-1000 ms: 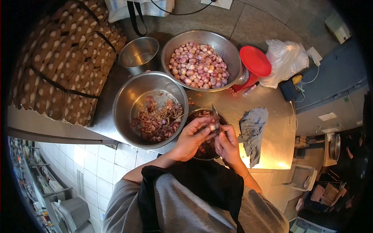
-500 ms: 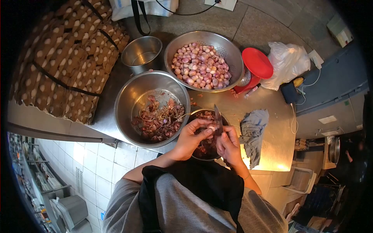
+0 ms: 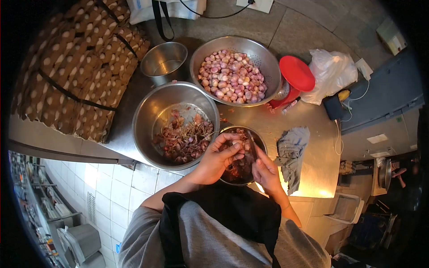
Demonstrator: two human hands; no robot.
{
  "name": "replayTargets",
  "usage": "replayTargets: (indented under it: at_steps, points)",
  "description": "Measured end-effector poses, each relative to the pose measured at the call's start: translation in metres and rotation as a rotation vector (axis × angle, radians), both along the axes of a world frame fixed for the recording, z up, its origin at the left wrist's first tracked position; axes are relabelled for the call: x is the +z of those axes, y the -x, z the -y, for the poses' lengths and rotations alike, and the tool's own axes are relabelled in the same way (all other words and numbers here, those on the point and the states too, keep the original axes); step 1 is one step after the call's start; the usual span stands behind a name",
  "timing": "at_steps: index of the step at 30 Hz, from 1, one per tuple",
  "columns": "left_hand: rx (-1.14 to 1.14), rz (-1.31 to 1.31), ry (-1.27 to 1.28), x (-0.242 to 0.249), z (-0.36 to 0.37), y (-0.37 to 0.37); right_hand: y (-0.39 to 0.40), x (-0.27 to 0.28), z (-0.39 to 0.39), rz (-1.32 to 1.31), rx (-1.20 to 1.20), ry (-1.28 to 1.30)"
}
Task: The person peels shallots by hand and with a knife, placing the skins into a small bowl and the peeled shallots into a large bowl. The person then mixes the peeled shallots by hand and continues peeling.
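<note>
The knife (image 3: 252, 142) is in the person's (image 3: 214, 232) right hand (image 3: 267, 172), closed about the handle, making that hand the nearer to it; the blade reaches out beyond the fingers, just right of a small bulb (image 3: 245, 144) pinched in the left hand (image 3: 217, 159). From here I can't tell whether edge and bulb touch. Both are over the smaller bowl (image 3: 264, 144) on the desk (image 3: 313, 147). The blade's long axis runs nearly straight away from the body, tip forward and leaning slightly left; fingers hide which way the bulb points.
</note>
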State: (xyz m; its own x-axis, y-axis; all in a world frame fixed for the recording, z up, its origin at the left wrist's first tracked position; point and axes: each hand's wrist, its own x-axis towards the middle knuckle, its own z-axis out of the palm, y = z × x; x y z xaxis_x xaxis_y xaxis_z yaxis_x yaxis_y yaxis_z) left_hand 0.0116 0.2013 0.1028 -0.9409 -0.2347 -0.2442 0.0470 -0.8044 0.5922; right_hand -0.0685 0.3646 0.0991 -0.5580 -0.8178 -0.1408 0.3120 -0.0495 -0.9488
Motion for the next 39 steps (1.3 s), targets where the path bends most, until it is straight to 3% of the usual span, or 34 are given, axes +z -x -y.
replayTargets:
  at_steps: [3,7,15,18,25,30,33,38,39]
  points:
    - [0.032,-0.003,-0.029,0.000,-0.001,0.000,-0.006,0.000,-0.006,0.024,0.086,-0.013]
    - [0.113,0.055,-0.029,-0.002,-0.005,0.001,-0.011,-0.004,-0.003,-0.496,0.006,-0.198]
    - [0.133,0.018,0.063,0.000,-0.007,0.000,-0.013,0.010,0.011,-0.656,-0.040,-0.145]
    - [0.114,0.021,0.174,0.003,-0.010,0.000,-0.010,-0.003,0.014,-0.495,-0.057,-0.050]
    - [0.175,0.037,0.447,0.000,-0.021,0.001,-0.012,-0.008,0.022,-0.525,-0.165,-0.027]
    - [0.148,0.021,0.440,-0.005,-0.024,0.002,-0.010,-0.004,0.024,-0.207,-0.168,-0.032]
    - [0.106,0.057,0.412,0.000,-0.022,0.002,-0.005,-0.005,0.024,0.053,-0.141,0.120]
    - [0.085,0.027,0.214,-0.003,-0.020,0.005,-0.003,-0.005,0.023,0.068,-0.122,0.062]
    - [0.071,0.030,0.314,-0.004,-0.019,0.005,-0.003,-0.007,0.023,0.042,-0.127,0.040]
